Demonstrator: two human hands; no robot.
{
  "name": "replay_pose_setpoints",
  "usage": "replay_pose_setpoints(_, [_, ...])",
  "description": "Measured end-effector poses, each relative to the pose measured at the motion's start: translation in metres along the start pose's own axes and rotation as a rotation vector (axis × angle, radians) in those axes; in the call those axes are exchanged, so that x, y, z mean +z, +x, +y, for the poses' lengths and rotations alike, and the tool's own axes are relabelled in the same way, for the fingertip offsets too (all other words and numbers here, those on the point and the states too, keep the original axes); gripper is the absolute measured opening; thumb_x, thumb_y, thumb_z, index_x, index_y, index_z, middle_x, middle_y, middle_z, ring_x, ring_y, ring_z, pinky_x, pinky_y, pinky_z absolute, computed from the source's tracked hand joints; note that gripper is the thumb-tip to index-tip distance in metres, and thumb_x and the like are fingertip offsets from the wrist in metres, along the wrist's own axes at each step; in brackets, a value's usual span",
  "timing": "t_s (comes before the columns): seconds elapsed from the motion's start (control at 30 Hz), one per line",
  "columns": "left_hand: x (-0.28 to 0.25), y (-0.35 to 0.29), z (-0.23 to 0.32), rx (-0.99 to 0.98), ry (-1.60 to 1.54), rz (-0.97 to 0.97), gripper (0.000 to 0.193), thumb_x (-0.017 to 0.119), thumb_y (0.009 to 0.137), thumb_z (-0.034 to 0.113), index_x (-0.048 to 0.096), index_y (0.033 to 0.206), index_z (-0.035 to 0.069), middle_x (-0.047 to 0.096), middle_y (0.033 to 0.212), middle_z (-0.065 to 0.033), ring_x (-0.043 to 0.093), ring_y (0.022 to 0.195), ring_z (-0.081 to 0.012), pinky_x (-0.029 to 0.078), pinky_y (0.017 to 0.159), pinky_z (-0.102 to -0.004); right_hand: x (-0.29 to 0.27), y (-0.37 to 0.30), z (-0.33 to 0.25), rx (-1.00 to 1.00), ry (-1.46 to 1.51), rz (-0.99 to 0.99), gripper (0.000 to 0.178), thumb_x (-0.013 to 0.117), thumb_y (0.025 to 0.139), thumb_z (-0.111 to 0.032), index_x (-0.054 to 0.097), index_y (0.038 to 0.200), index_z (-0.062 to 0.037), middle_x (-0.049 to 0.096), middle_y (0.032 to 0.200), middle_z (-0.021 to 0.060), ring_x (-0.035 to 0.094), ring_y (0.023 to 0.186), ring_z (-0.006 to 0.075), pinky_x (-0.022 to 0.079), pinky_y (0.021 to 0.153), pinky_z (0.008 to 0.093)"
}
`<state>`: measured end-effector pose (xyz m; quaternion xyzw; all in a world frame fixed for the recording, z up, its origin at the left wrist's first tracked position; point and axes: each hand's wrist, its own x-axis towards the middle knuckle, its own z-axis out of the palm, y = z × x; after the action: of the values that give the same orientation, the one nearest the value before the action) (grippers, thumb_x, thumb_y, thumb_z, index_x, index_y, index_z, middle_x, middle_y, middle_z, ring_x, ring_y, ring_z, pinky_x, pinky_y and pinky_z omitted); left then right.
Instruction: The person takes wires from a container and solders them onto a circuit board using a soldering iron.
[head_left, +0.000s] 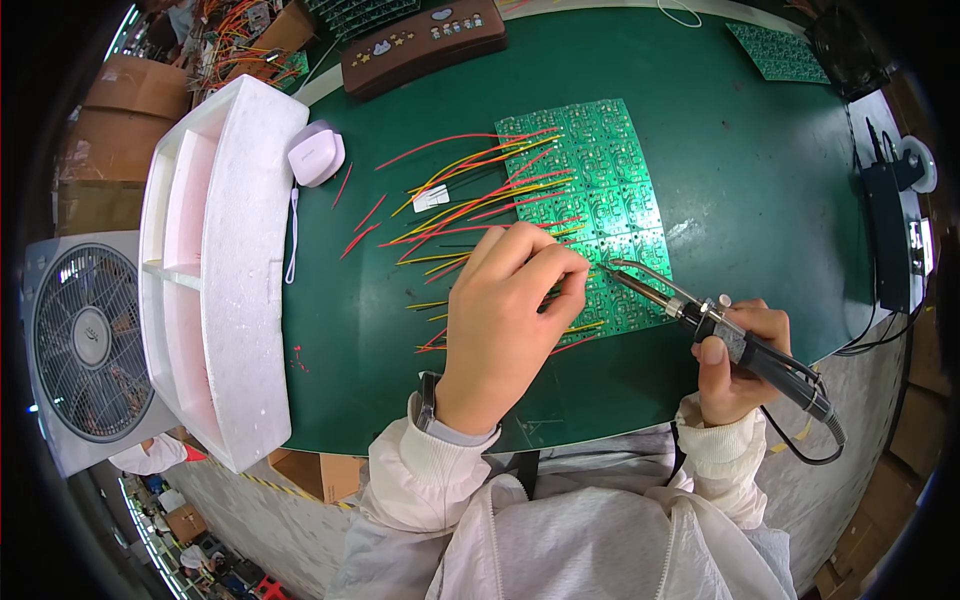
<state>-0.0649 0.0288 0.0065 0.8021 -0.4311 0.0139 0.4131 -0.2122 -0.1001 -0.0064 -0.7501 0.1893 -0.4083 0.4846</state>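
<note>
Centrally, the left hand (515,300) reaches over the lower left part of a green board (600,170), its fingers bent close together; whether they pinch a wire is hidden. The right hand (745,355) is closed around an iron (722,328), just beyond the board's lower right corner. The iron slants up and left across the board, its tip near the left fingertips.

The board lies flat on a green desk (350,300), mostly ahead of the left hand and to its right. Red, yellow and black wires (480,207) fan leftward from its left side, some passing behind the left hand. Near them sits a small white tag (431,197).

Farther left are a few loose red wires, a pale pink case (317,155) and a white foam tray (250,250). Beyond the tray stands a fan (95,335). At the desk's far edge lies a brown box (425,45); another board (780,52) lies far right.
</note>
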Motion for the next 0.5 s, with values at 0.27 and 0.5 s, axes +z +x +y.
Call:
replay_pose_setpoints(0.27, [-0.0026, 0.0018, 0.0027, -0.016, 0.013, -0.049, 0.013, 0.065, 0.062, -0.003, 0.058, 0.07, 0.004, 0.052, 0.071, -0.0039, 0.051, 0.067, -0.0174, 0.041, 0.057, -0.0276, -0.0009, -0.0007, -0.0007, -0.001, -0.007, -0.006, 0.031, 0.068, 0.066, -0.019, 0.049, 0.078, 0.0012, 0.055, 0.063, 0.0109, 0.05, 0.053, 0.013, 0.042, 0.052, 0.0228])
replay_pose_setpoints(0.5, [-0.0025, 0.0034, 0.0038, -0.007, 0.013, -0.056, 0.013, 0.064, 0.062, -0.003, 0.058, 0.07, 0.004, 0.052, 0.07, -0.0037, 0.05, 0.066, -0.0183, 0.04, 0.057, -0.0282, -0.0006, 0.0005, 0.0013, -0.033, -0.003, -0.028, 0.031, 0.069, 0.066, -0.019, 0.049, 0.079, 0.001, 0.056, 0.064, 0.0102, 0.05, 0.054, 0.0128, 0.042, 0.052, 0.0226])
